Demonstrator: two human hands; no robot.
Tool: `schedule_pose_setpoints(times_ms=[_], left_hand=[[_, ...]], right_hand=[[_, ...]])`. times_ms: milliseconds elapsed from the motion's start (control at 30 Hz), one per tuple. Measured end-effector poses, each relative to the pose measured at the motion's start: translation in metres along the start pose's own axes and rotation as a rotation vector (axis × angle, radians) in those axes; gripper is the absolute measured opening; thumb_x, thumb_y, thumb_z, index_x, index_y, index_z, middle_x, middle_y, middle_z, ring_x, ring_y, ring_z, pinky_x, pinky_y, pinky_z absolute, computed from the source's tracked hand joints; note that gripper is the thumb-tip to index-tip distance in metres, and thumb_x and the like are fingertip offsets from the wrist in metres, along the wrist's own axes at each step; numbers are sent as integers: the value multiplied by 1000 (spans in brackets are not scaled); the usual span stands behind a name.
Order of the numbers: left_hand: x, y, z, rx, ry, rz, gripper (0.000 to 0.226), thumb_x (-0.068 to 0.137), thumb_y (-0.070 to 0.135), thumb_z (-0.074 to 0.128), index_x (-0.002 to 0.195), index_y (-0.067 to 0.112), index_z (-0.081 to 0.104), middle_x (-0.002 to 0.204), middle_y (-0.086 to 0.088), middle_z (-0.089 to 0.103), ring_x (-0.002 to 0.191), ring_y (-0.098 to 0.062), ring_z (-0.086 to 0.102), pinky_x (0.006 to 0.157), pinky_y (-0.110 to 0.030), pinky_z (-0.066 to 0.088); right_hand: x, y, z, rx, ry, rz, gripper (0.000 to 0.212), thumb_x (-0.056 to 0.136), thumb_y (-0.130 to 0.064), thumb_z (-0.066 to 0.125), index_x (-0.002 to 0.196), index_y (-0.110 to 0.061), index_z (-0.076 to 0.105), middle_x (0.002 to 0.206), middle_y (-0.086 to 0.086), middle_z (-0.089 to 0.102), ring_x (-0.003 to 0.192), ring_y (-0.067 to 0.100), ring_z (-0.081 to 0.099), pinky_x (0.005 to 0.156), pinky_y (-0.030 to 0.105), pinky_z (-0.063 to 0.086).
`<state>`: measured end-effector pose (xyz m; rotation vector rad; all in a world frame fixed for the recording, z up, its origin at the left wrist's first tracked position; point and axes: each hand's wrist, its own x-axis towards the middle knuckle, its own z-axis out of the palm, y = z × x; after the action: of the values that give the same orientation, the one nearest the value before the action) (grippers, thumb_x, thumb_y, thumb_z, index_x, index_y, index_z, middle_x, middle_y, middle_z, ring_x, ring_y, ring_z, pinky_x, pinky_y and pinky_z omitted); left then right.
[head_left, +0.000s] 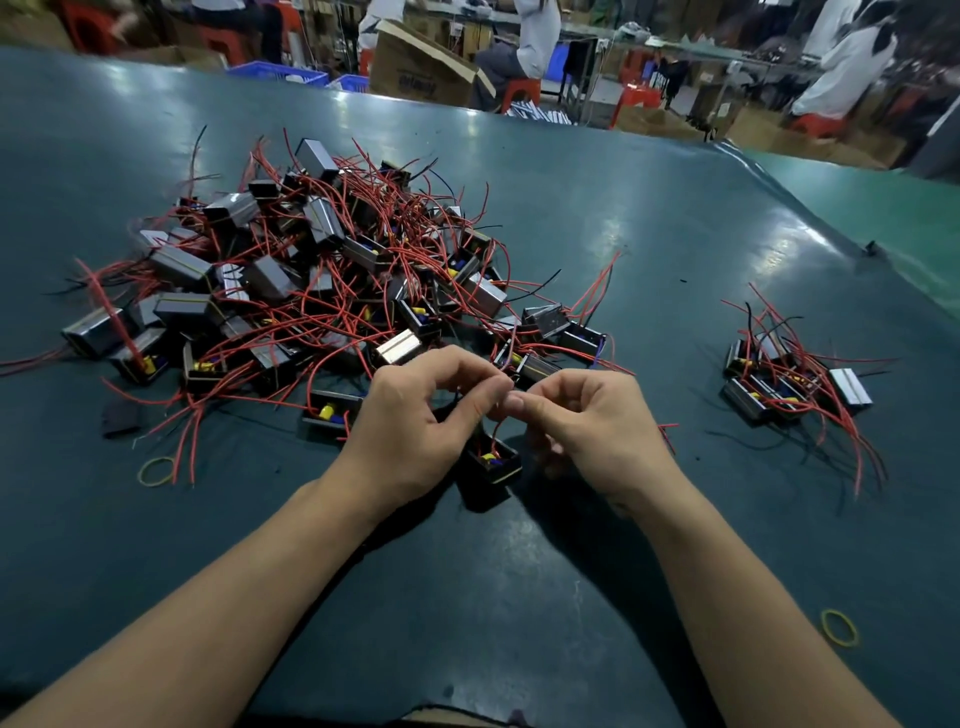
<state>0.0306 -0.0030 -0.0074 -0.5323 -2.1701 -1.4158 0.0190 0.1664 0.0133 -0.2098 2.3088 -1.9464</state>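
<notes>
A red wire is being pinched by the curled fingers of the left hand and right hand, its black box just below the fingertips

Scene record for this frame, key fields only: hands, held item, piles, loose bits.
left hand: pinches red wire
right hand: pinches the same wire
module: black open-topped box under the fingertips, wire runs into it
big pile: left-centre of table
small pile: right side
left rubber band: loose
right rubber band: loose

Red wires, dark teal table
</notes>
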Motion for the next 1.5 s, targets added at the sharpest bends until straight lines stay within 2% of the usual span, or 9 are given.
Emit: schedule_pose_setpoints(times_ms=[133, 333, 567, 700, 900, 1067, 1167, 1300, 1500], left_hand=[[-1, -4, 0, -94, -59, -98, 5, 92, 18, 65, 94, 14, 69, 83, 7, 72, 80, -8, 71, 73, -19, 54], [-1, 1, 2, -215, -79, -246, 14, 88, 26, 64, 91, 12, 65, 78, 2, 74, 74, -9, 72, 67, -18, 54], [2, 2, 2, -197, -19, -259, 8, 90, 16, 66, 86, 9, 67, 74, -6, 67, 68, -24, 63, 64, -31, 52], [1, 4, 1, -182, 16, -223, 7, 90, 14, 67, 83, 14, 66, 74, 1, 67, 63, -8, 60, 60, -19, 48], [0, 4, 2, -193, -1, -248, 9, 88, 21, 66, 84, 12, 67, 76, -7, 68, 66, -22, 64, 60, -25, 51], [0, 4, 2, -209, -19, -304, 9, 89, 21, 66, 84, 14, 68, 74, -6, 68, 62, -12, 63, 58, -24, 52], [0, 7, 1, -230, -51, -305, 12, 88, 27, 64, 85, 15, 68, 72, -2, 68, 60, -8, 61, 56, -21, 50], [-2, 6, -1, -219, -85, -302, 9, 94, 11, 62, 94, 15, 70, 79, -15, 69, 67, -30, 62, 59, -35, 50], [1, 7, -1, -181, -46, -288, 10, 91, 6, 64, 94, 10, 73, 82, -3, 73, 72, -7, 67, 66, -16, 51]], right_hand=[[1, 3, 4, 66, 48, 4, 21, 76, -20, 80, 64, -11, 66, 49, 5, 62, 36, 12, 54, 35, 18, 40], [2, 4, 11, 165, 108, -12, 16, 80, -16, 76, 74, -4, 67, 57, 10, 67, 39, 12, 56, 35, 18, 42], [5, -1, 4, 408, -89, 100, 8, 80, -9, 68, 84, -2, 69, 66, 10, 69, 52, 13, 64, 50, 18, 53], [3, -1, -4, 407, -140, 104, 10, 83, -4, 66, 91, 2, 69, 76, 18, 72, 63, 21, 70, 59, 22, 57], [3, 2, 0, 219, -26, -87, 7, 87, -2, 68, 81, -7, 70, 67, 9, 72, 59, 18, 69, 53, 22, 54], [1, 7, 4, -171, 87, -388, 14, 84, -10, 74, 79, -22, 69, 71, -3, 71, 67, 15, 70, 58, 29, 57], [0, 7, 4, -255, 145, -490, 11, 83, -12, 75, 80, -21, 70, 71, -10, 69, 67, 6, 67, 61, 18, 52], [0, 8, 3, -296, 173, -519, 10, 82, -7, 75, 80, -16, 70, 71, -13, 67, 67, 0, 64, 61, 8, 44], [1, 9, 4, -370, 168, -606, 10, 83, -6, 73, 85, -15, 72, 74, -16, 66, 68, -5, 62, 64, 7, 45]])
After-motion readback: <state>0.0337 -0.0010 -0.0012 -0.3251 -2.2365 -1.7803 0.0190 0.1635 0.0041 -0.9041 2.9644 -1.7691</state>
